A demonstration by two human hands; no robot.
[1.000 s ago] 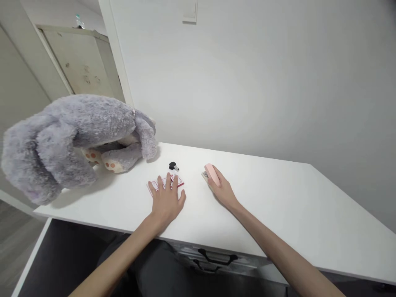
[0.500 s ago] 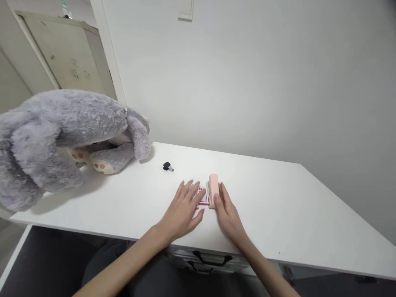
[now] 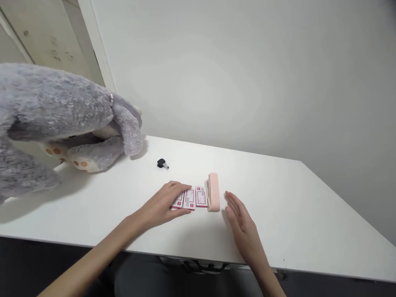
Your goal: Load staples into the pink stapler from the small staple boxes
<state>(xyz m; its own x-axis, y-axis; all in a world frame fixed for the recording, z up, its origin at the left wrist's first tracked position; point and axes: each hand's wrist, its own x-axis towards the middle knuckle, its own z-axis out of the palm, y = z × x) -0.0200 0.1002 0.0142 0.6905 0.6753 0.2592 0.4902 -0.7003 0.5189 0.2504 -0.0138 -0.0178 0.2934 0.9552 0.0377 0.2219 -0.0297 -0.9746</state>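
The left hand (image 3: 163,204) arches over the left part of a row of three white boxes with red borders (image 3: 189,199), its thumb beside their near ends and its fingers across the far ends; whether it grips them cannot be told. The boxes lie flat, midway between the front and back edges of the white worktop (image 3: 272,194). Each printed face has a red-framed panel and a small solid red square; a grey patch shows on the middle and right ones. The lettering is too small to read.

Just right of the row, a pink stapler (image 3: 214,193) stands lengthwise between front and back edges, with no legible marking. The right hand (image 3: 243,227) is empty, fingers extended, near the stapler but apart from it.

A small black object with a metal tip (image 3: 161,163) lies nearer the back edge. A grey plush toy (image 3: 62,103) occupies the worktop's left end.
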